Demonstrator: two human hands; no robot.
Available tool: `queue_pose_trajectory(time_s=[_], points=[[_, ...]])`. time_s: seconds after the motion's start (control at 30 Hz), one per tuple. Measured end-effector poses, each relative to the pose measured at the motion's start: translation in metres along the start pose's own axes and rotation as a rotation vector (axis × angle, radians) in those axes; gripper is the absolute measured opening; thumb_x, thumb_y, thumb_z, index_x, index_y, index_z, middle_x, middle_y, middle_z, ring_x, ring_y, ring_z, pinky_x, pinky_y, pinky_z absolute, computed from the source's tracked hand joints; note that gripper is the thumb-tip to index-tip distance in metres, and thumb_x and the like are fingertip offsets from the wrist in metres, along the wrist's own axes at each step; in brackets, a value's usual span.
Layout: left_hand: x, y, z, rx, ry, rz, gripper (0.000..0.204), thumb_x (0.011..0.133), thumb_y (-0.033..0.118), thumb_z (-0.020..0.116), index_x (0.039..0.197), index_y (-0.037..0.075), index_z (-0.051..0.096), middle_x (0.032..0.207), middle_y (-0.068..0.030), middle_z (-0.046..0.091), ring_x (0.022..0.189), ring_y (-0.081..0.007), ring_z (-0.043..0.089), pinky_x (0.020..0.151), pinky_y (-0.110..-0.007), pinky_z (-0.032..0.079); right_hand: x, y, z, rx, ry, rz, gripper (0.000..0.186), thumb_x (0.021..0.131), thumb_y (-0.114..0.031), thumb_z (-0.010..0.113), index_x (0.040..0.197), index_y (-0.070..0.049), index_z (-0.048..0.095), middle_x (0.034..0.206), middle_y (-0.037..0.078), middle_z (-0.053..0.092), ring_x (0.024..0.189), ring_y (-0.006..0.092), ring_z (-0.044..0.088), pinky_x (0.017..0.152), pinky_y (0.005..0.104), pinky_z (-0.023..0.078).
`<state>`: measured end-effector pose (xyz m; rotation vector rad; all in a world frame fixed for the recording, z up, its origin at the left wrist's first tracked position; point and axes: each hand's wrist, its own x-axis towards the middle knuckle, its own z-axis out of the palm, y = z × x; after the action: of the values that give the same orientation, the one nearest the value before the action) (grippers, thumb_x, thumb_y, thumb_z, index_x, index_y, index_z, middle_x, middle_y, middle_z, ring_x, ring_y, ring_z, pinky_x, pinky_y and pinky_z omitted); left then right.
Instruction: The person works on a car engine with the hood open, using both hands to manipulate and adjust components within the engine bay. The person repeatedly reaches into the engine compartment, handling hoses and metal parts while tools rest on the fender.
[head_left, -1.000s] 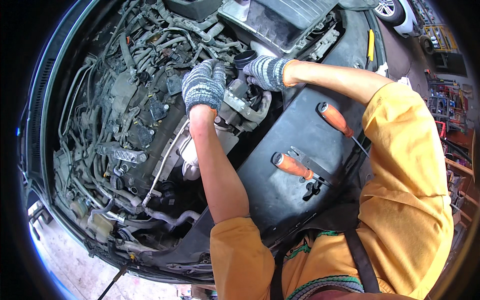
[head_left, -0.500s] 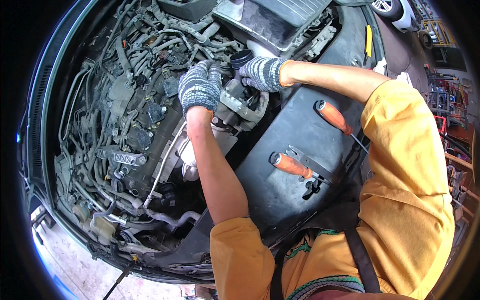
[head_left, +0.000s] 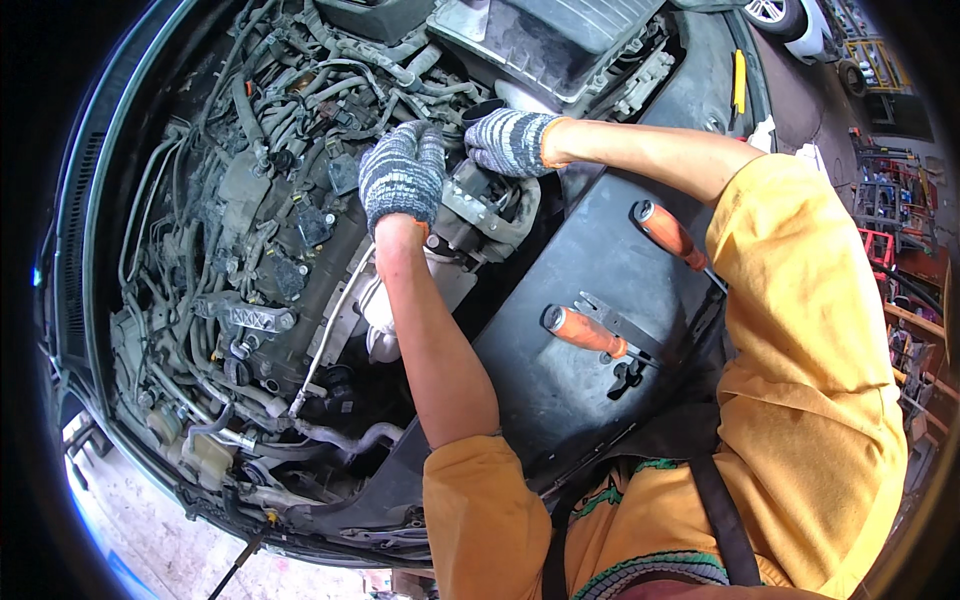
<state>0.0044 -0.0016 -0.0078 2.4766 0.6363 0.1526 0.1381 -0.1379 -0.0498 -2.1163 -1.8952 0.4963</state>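
My left hand [head_left: 402, 175], in a grey-and-white knit glove, reaches down over the engine. Its fingers bend together, and their tips are hidden behind the glove. Close beside it on the right, my right hand [head_left: 508, 142] wears the same kind of glove. Its fingers are curled and pressed together, pointing left. Whatever either hand grips is out of sight. A round black duct opening [head_left: 482, 111] shows just beyond my right fingers, partly covered by them. Below the hands sits a metal bracket [head_left: 478, 208] with a curved hose [head_left: 522, 215] next to it.
On the black front cover [head_left: 530, 400] lie two orange-handled screwdrivers [head_left: 585, 330] [head_left: 668, 235] and a grey pliers-like tool [head_left: 615, 318]. A black airbox [head_left: 545, 45] stands at the back. A yellow-handled tool [head_left: 739, 82] rests on the far right edge. Hoses and wiring [head_left: 330, 85] crowd the left.
My right hand has shifted a little left, closer to my left hand, and now covers more of the black duct opening. My left hand has hardly moved.
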Motion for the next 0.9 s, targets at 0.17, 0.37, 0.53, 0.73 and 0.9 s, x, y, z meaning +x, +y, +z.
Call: queue_pose_trajectory(time_s=[0.17,0.37,0.53,0.73,0.9], points=[[-0.001,0.0,0.001,-0.011,0.012,0.02,0.034,0.091,0.033,0.053,0.105,0.004,0.066,0.105,-0.0191,0.065,0.101,-0.0354,0.06,0.088,-0.041,0.046,-0.022,-0.02,-0.008,-0.007,0.015,0.056,0.028,0.083,-0.023,0.054,0.073,0.001,0.063,0.07,0.021,0.062,0.068,0.0363,0.062,0.063,0.0429,0.049],[-0.001,-0.007,0.002,-0.018,0.014,0.036,0.034,0.092,0.033,0.053,0.106,0.005,0.066,0.105,-0.0196,0.065,0.101,-0.0358,0.06,0.088,-0.042,0.046,-0.029,-0.057,-0.045,-0.156,-0.244,0.141,0.023,0.082,-0.021,0.056,0.071,-0.002,0.064,0.065,0.019,0.062,0.065,0.0376,0.062,0.06,0.0449,0.05],[-0.002,-0.004,-0.002,-0.015,-0.002,0.004,0.034,0.092,0.033,0.052,0.106,0.005,0.066,0.106,-0.0192,0.065,0.102,-0.0355,0.06,0.089,-0.041,0.046,-0.036,-0.074,-0.064,-0.255,-0.665,0.154,0.024,0.073,-0.025,0.06,0.075,-0.002,0.07,0.075,0.02,0.067,0.073,0.0354,0.066,0.064,0.0443,0.052],[0.0,0.001,-0.001,-0.027,-0.006,0.014,0.035,0.092,0.033,0.052,0.107,0.004,0.066,0.107,-0.02,0.065,0.103,-0.0356,0.059,0.09,-0.041,0.045,-0.011,-0.039,-0.034,-0.171,-1.002,0.097,0.036,0.078,-0.033,0.062,0.083,0.003,0.07,0.081,0.02,0.068,0.074,0.0333,0.064,0.065,0.0425,0.051],[-0.003,-0.002,0.0,-0.04,0.005,-0.004,0.036,0.091,0.033,0.053,0.107,0.003,0.065,0.107,-0.0204,0.065,0.103,-0.0356,0.06,0.09,-0.041,0.046,-0.011,-0.032,-0.006,-0.105,-1.064,0.218,0.036,0.082,-0.033,0.059,0.087,0.001,0.07,0.084,0.015,0.07,0.076,0.0334,0.064,0.068,0.0428,0.051]])
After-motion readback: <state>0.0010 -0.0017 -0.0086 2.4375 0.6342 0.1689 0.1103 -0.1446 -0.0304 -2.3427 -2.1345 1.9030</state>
